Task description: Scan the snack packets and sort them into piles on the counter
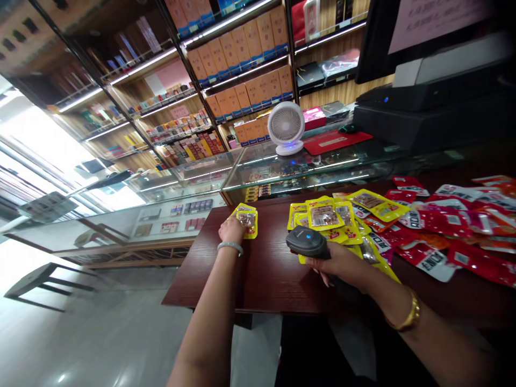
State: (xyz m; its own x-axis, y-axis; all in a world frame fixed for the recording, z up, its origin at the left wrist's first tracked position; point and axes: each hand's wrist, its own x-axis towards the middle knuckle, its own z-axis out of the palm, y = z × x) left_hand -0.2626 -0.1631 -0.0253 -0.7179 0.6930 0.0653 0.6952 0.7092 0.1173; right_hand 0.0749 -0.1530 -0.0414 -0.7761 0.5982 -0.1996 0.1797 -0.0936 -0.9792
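Scanner [307, 242] clasped in my right grip [345, 263], front uncovered so it can aim; my left grip [231, 230] touches yellow packets [251, 221], apparently steadying them on the surface [262, 274]; whether it's pinching, I cannot tell.

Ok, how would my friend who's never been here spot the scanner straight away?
Find the dark reddish-brown table, then the right hand above it, on the side with the gold bangle. The scanner is in that hand. It's dark grey with a small blue light on top, unlike the flat yellow packets beside it.
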